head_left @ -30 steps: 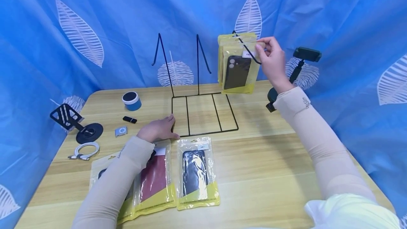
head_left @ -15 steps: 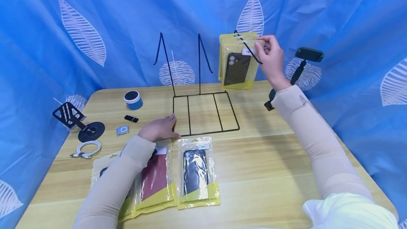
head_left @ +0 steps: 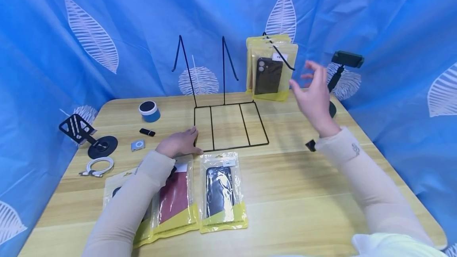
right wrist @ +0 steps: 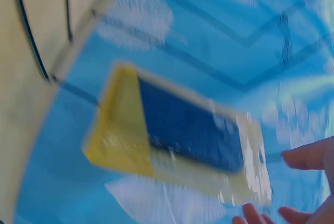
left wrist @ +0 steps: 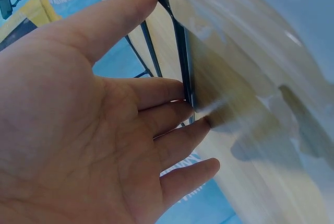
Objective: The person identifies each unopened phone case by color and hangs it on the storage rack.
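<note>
A black wire display rack stands on the table with three upright hooks. Several yellow-and-clear pouches hang from its right hook, the front pouch showing a dark phone case. My right hand is just right of these pouches, fingers apart and holding nothing. On the rack's front left corner rests my left hand, its extended fingers touching the black wire in the left wrist view. Nearer me lie a pouch with a black phone case and one with a dark red case; my left forearm partly hides another pouch.
At left are a black folding stand, a coiled white cable, a small silver clip player, a black USB stick and a blue round jar. A phone holder stands behind my right hand. Blue curtain surrounds the table.
My right hand has let go of the front hanging pouch's top edge and moved right and down, fingers spread. The pouch stays on the hook. My left hand has not moved.
</note>
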A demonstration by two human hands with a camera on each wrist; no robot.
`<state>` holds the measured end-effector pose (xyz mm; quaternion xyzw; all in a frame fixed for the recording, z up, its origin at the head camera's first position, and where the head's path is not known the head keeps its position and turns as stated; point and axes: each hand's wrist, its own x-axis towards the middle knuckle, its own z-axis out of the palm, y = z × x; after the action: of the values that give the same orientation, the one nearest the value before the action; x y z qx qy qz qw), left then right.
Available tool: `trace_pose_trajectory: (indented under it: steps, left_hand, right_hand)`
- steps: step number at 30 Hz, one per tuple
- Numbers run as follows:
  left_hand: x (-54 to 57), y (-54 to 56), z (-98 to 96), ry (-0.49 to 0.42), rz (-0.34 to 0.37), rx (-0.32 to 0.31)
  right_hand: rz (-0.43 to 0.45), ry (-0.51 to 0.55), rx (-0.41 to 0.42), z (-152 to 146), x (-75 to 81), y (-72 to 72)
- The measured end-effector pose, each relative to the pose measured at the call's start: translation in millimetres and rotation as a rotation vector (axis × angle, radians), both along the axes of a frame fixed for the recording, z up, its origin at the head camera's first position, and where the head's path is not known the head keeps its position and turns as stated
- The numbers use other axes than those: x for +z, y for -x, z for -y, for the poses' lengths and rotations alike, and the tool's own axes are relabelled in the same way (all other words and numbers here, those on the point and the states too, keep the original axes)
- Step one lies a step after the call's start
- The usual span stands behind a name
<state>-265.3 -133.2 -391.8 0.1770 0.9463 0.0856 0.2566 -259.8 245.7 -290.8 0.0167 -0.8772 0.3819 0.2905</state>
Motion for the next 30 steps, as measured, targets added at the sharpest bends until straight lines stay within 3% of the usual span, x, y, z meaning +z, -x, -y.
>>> trace_pose_trajectory:
  steps: [7,12,18,21,24,30]
  left_hand:
    - [4.3,-0.7,-0.2,0.006,-0.014,-0.004]
    - [3.9,-1.9,-1.4,0.002,-0.001,-0.005]
    - [2.0,-1.8,0.7,0.011,-0.005,-0.002]
    - [3.0,-1.7,1.0,0.012,-0.010,0.001]
    - [3.5,-2.1,0.0,0.007,-0.012,0.000]
    - [2.4,-3.7,-1.5,0.015,-0.013,-0.006]
  right_hand:
    - [0.150,-0.193,0.158,32,-63.3,-31.3]
    - [0.271,-0.379,0.320,59,-90.7,-42.5]
    - [0.400,-0.650,0.526,87,-107.8,-39.7]
    - [0.450,-0.712,0.599,102,-111.5,-37.1]
    - [0.484,-0.746,0.635,116,-115.8,-36.2]
    - [0.516,-0.763,0.621,133,-126.2,-35.4]
